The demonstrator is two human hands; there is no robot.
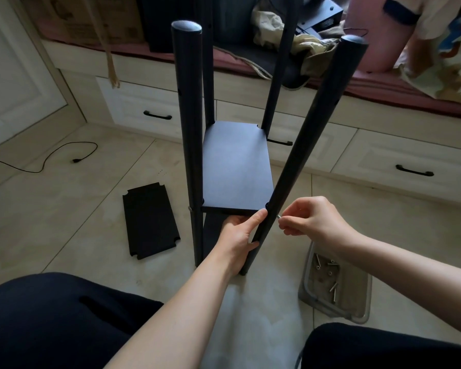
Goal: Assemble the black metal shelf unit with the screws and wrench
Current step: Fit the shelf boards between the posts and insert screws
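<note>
The black shelf unit stands on the tiled floor with several round posts around one black shelf panel (pixel 237 166). The near right post (pixel 304 145) leans outward to the right. My left hand (pixel 241 235) grips this post low down, thumb against it just below the panel's corner. My right hand (pixel 309 217) pinches a small silver screw (pixel 279 216) against the post's right side, level with the panel. A screw head shows on the near left post (pixel 190 129) at the same height. No wrench is visible.
A loose black shelf panel (pixel 151 221) lies flat on the floor to the left. A clear plastic tray (pixel 333 286) with several screws sits near my right knee. Drawers and a cushioned bench with clutter stand behind. A black cable (pixel 64 153) trails at far left.
</note>
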